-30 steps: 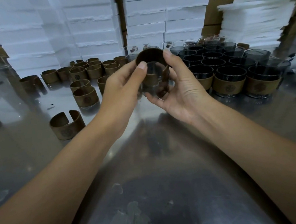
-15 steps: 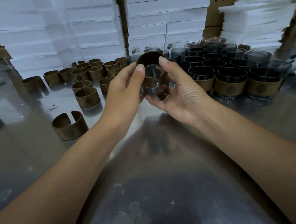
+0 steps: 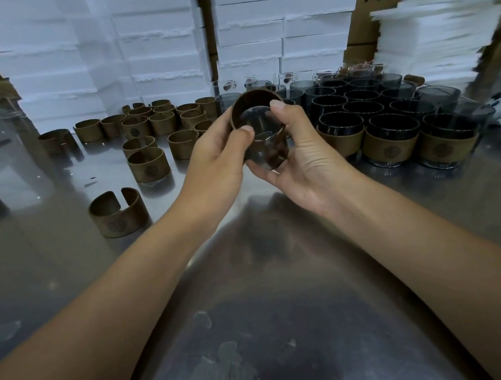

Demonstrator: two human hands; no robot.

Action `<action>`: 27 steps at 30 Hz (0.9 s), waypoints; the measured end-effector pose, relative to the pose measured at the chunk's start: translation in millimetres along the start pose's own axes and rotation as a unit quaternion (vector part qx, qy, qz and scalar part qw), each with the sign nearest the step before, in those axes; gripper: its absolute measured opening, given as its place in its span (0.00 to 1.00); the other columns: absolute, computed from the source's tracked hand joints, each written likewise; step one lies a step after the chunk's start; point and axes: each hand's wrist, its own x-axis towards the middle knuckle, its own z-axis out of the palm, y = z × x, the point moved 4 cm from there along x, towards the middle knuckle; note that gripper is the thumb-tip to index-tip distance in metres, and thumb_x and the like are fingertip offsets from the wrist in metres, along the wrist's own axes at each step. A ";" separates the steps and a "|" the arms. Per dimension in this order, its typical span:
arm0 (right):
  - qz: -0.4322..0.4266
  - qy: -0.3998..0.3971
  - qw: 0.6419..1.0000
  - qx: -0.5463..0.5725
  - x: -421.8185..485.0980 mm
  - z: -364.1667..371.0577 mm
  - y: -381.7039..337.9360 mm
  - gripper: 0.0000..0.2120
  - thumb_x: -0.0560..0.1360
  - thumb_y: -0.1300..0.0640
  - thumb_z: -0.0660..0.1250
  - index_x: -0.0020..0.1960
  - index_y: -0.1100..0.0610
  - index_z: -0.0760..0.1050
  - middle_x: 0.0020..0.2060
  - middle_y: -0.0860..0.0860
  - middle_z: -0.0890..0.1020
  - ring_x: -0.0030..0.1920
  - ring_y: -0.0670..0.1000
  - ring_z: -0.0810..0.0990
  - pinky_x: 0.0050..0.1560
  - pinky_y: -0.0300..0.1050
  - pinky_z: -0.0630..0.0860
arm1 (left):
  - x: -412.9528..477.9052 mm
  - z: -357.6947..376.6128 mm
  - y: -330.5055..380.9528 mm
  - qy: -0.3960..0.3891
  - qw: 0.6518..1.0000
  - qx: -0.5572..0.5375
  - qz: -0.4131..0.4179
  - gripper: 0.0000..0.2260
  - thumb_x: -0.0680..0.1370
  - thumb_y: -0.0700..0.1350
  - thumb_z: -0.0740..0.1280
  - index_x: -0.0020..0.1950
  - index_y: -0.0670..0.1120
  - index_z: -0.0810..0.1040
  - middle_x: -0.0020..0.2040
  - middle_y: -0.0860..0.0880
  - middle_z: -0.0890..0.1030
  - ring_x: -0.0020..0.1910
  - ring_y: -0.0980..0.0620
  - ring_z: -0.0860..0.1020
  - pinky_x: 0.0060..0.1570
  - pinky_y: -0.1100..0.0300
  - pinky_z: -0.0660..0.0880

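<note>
Above the desk [image 3: 268, 280], clear of its surface: glass [image 3: 261, 145] tilted, sleeve [image 3: 252, 100] partly on. Left hand [image 3: 218, 159] pinching sleeve edge, right hand [image 3: 308, 159] cupped round glass. Keep sleeve square, push evenly, no twisting. Sleeved glasses [image 3: 392, 144] close on right, loose sleeves [image 3: 148, 166] left; free room toward body only.

Tilted smoky glass [image 3: 261, 140] half inside brown sleeve [image 3: 254, 102], held above table.

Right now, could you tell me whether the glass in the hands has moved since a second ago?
No: the glass sits just as far left of the nearest sleeved glass as before.
</note>
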 end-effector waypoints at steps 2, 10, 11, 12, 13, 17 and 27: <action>-0.003 0.001 1.000 -0.002 0.6 0.2 0.2 0.07 0.74 0.51 0.68 0.48 0.54 0.79 0.41 0.52 0.85 0.40 0.49 0.85 0.47 0.46 0.81 | 0.1 0.4 -0.8 0.004 1.000 -0.013 0.002 0.12 0.81 0.36 0.57 0.60 0.44 0.76 0.47 0.53 0.81 0.52 0.59 0.79 0.61 0.58 0.75; -0.022 0.006 1.000 0.004 0.4 0.6 -1.0 0.07 0.75 0.51 0.67 0.43 0.54 0.79 0.36 0.52 0.85 0.40 0.50 0.85 0.50 0.49 0.81 | 3.1 -2.7 -7.6 0.016 0.995 -0.092 -0.044 0.13 0.79 0.39 0.62 0.62 0.43 0.76 0.46 0.51 0.83 0.51 0.52 0.81 0.56 0.53 0.76; -0.023 0.005 1.000 0.001 0.0 0.3 -1.0 0.07 0.75 0.51 0.67 0.43 0.54 0.79 0.36 0.52 0.85 0.40 0.50 0.85 0.50 0.49 0.81 | 3.2 -3.1 -9.0 0.016 0.993 -0.106 -0.053 0.14 0.79 0.39 0.62 0.64 0.43 0.76 0.48 0.49 0.83 0.54 0.48 0.81 0.56 0.51 0.77; -0.025 0.005 1.000 -0.002 -0.3 0.0 -1.2 0.07 0.75 0.51 0.67 0.42 0.54 0.79 0.36 0.52 0.85 0.40 0.50 0.85 0.50 0.49 0.81 | 3.3 -3.6 -9.7 0.015 0.991 -0.117 -0.057 0.14 0.79 0.38 0.62 0.64 0.42 0.76 0.48 0.48 0.83 0.55 0.46 0.81 0.54 0.51 0.79; -0.026 0.004 1.000 -0.005 -0.6 -0.5 -1.4 0.07 0.75 0.51 0.67 0.42 0.53 0.79 0.36 0.51 0.85 0.40 0.49 0.85 0.49 0.48 0.81 | 3.7 -4.3 -10.0 0.015 0.991 -0.121 -0.058 0.14 0.79 0.37 0.62 0.64 0.42 0.76 0.47 0.48 0.83 0.54 0.47 0.81 0.52 0.52 0.80; -0.029 0.000 1.000 -0.011 -0.9 -2.1 -1.7 0.06 0.74 0.51 0.68 0.44 0.53 0.80 0.37 0.50 0.86 0.41 0.49 0.85 0.45 0.47 0.81 | 4.2 -7.9 -11.1 0.017 0.991 -0.121 -0.054 0.12 0.79 0.38 0.62 0.60 0.42 0.78 0.44 0.49 0.84 0.46 0.51 0.83 0.48 0.53 0.80; -0.031 0.002 1.000 -0.007 0.3 -5.3 -0.9 0.06 0.72 0.50 0.71 0.40 0.51 0.82 0.36 0.51 0.86 0.41 0.51 0.86 0.40 0.48 0.81 | 6.3 -14.0 -13.9 0.023 0.987 -0.147 -0.066 0.08 0.79 0.41 0.63 0.47 0.48 0.82 0.40 0.51 0.85 0.41 0.53 0.84 0.41 0.54 0.80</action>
